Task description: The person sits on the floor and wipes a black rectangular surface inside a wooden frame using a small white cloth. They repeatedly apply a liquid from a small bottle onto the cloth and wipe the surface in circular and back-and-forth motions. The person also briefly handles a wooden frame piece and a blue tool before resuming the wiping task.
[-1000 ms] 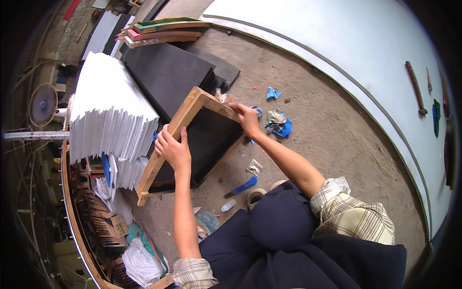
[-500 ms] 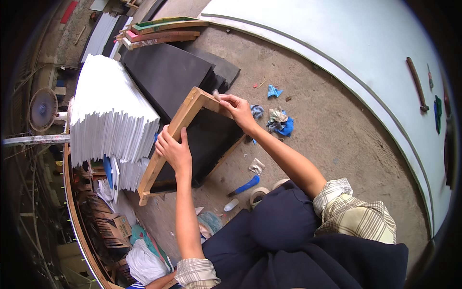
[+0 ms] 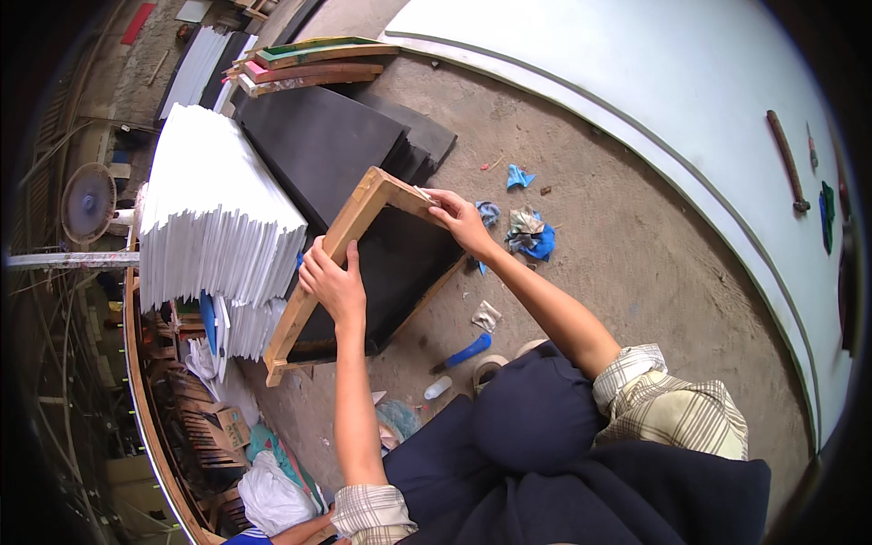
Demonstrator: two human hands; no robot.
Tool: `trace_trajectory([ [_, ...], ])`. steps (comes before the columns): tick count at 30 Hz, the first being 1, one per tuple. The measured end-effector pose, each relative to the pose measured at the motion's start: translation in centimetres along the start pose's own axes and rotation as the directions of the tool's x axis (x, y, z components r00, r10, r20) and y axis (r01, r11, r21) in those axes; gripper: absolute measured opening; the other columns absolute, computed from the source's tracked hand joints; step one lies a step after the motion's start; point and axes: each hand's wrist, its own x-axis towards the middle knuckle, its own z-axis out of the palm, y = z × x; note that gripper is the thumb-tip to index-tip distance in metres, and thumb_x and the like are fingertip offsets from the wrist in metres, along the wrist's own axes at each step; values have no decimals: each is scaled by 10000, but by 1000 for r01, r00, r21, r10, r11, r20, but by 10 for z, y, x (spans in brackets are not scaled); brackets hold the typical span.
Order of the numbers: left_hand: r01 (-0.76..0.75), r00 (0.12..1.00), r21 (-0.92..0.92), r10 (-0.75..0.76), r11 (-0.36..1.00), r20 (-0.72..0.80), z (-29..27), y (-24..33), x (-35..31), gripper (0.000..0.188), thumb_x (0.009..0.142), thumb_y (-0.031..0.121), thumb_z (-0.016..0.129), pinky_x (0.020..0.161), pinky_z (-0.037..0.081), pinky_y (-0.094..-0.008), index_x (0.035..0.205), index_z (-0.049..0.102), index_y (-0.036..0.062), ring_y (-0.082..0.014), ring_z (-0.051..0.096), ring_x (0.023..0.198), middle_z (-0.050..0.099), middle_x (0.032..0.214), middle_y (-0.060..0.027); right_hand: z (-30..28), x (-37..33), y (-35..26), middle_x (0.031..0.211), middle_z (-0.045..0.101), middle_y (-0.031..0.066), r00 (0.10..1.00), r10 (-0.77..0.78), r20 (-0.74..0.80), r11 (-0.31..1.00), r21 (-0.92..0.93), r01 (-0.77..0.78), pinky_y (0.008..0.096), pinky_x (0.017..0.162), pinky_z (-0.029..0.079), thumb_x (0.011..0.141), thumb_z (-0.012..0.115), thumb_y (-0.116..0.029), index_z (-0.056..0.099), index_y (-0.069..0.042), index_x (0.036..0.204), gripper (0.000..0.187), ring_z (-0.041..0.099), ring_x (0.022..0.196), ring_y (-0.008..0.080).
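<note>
A wooden frame (image 3: pixel 309 279) stands tilted before me, with a dark panel (image 3: pixel 409 259) seen through and beyond it. My left hand (image 3: pixel 336 283) is closed round the frame's left rail, thumb on the near side. At the far rail, my right hand (image 3: pixel 461 222) pinches a small pale piece (image 3: pixel 422 193) against the wood. Its exact kind is too small to make out. Behind the frame lie stacked black sheets (image 3: pixel 318 136).
To the left rises a tall stack of white sheets (image 3: pixel 213 182); more wooden frames (image 3: pixel 313 68) lie beyond. Crumpled rags (image 3: pixel 534 234), a blue-handled tool (image 3: pixel 468 350) and a small bottle (image 3: pixel 438 388) lie on the floor. A hammer (image 3: pixel 787 159) rests on the large white board (image 3: pixel 690 82) at right.
My right hand has slid a little to the right and nearer along the far rail with the pale piece. My left hand keeps its hold; the view has shifted slightly.
</note>
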Motion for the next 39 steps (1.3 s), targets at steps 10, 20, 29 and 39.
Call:
trace_trajectory([
  [10,16,1000,14,-17,1000,20,0,-8,0,514,887,501,543,939,331,-458,1172,502,74,-322,465,1042,531,1065,-117,-24,18,11,883,683,48,998,24,52,997,-78,-20,260,755,503,803,688,-72,651,-20,942,154,646,826,132],
  [20,5,1000,27,-5,1000,17,-2,-4,1,538,895,514,517,940,335,-446,1184,513,60,-325,482,1033,545,1069,-121,36,40,-74,992,668,152,906,-421,35,863,-291,412,332,790,541,829,584,17,630,-43,1045,229,656,910,318],
  [29,-1,1000,3,1,1000,25,0,2,5,544,891,517,523,932,336,-446,1183,514,58,-326,482,1032,544,1063,-123,-53,-22,57,1086,637,153,993,-122,6,780,-618,100,364,779,516,762,585,53,618,-36,1075,327,641,921,325],
  [39,8,1000,2,-8,1000,27,1,-9,1,530,887,514,534,935,333,-453,1176,507,71,-322,472,1033,533,1057,-114,-23,19,-5,983,698,99,930,-279,-240,944,-246,220,317,767,537,830,629,-85,581,-3,1058,248,683,894,235],
])
